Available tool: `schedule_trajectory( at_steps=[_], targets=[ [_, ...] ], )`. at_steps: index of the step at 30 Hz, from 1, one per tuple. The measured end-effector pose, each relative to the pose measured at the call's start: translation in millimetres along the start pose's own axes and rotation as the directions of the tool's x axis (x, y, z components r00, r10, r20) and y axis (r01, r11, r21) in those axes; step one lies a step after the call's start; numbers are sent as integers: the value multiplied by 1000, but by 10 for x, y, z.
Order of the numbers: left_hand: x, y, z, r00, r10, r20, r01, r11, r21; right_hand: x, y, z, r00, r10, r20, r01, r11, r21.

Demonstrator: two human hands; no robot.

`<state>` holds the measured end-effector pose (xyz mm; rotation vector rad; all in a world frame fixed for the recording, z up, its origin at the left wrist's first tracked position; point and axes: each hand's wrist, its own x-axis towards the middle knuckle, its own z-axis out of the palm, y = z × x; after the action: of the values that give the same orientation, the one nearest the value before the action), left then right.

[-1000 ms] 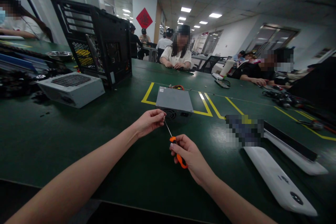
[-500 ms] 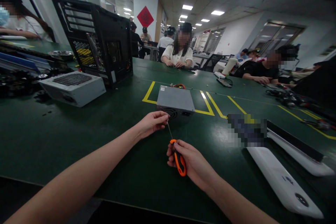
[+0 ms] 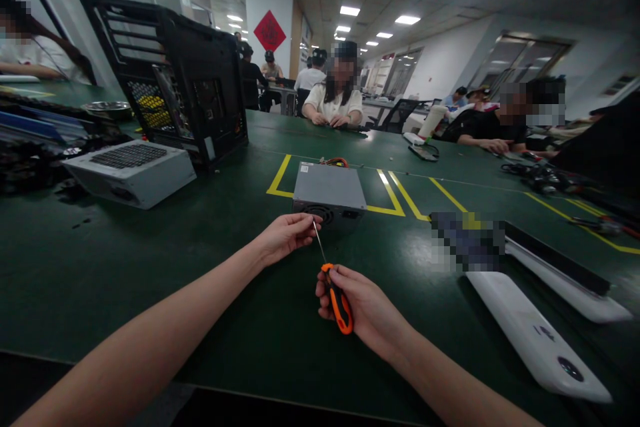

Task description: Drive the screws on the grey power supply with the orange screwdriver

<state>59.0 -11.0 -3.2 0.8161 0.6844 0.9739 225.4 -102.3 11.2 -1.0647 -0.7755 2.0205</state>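
Observation:
My right hand point(image 3: 364, 295) is wrapped round the orange and black handle of a screwdriver point(image 3: 342, 310). Its thin shaft slants up and away, and the tip meets the fingertips of my left hand point(image 3: 284, 238). Thumb and forefinger of that hand are pinched together at the tip; anything small between them is too hidden to make out. Just beyond the fingers lies a grey computer power supply point(image 3: 330, 185), its fan grille and socket facing me and coloured cables at its back.
A second power supply point(image 3: 137, 180) and an upright black computer case point(image 3: 215, 93) stand on the left of the green table point(image 3: 240, 353). Long white devices point(image 3: 535, 340) lie at the right. Yellow tape point(image 3: 280, 177) marks the surface. A person point(image 3: 335, 103) sits across the table.
The view has shifted slightly, so the surroundings sit a little further left. Both hands keep the same hold, with the screwdriver tip still at my left fingertips.

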Motion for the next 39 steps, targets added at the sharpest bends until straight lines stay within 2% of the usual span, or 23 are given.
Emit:
schedule_trajectory(
  at_steps=[4, 8, 12, 17, 27, 39],
  targets=[
    [-6, -12, 28, 1000, -18, -4, 18, 1000, -1, -1, 1, 11, 1000, -9, -6, 9, 1000, 4],
    [-19, -27, 47, 998, -43, 56, 43, 999, -5, -25, 9, 21, 999, -46, -25, 48, 998, 51],
    [-6, -53, 31, 996, -74, 50, 74, 997, 13, -47, 17, 27, 989, -93, -118, 111, 982, 153],
    [9, -75, 27, 996, -77, 40, 74, 995, 66, -16, -5, 5, 973, -82, -218, 130, 968, 214],
    [-4, -70, 40, 996, -73, 55, 68, 993, 92, 46, -39, -26, 968, -82, -238, 142, 958, 250],
    [8, -95, 40, 998, -45, 48, 39, 992, 123, 61, -83, -19, 957, -44, -288, 106, 974, 202]
  ],
)
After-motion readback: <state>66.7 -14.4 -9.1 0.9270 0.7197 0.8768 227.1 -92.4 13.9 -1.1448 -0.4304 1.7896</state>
